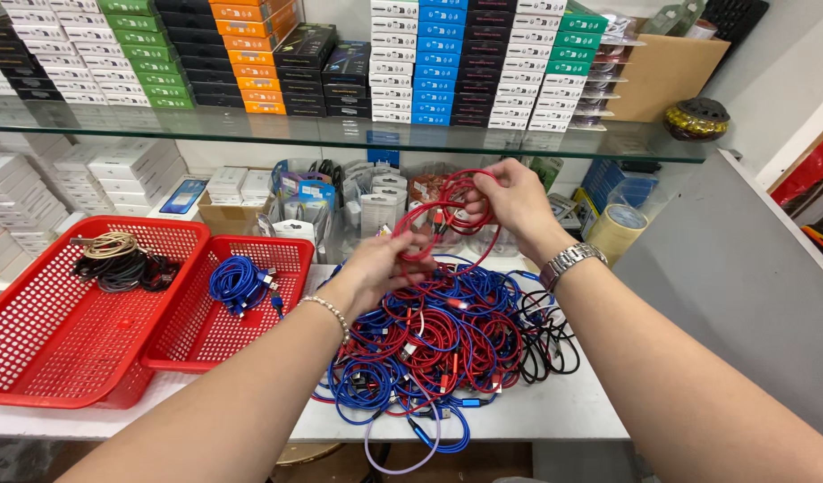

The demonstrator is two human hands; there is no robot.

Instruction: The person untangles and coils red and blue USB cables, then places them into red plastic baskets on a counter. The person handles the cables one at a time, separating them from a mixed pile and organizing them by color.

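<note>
Red cable (447, 215) looped between both hands: left hand (384, 266), right hand (514, 199) pinching it.

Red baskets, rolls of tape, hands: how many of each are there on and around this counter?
Red baskets: 2, a large one holding beige and dark cables, and a smaller one holding blue cables
Roll of tape: 1
Hands: 2, left hand and right hand, both on a red cable
Total: 5

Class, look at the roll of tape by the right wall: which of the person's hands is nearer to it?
Right. The right hand is just left of the tape roll; the left hand is farther left.
</note>
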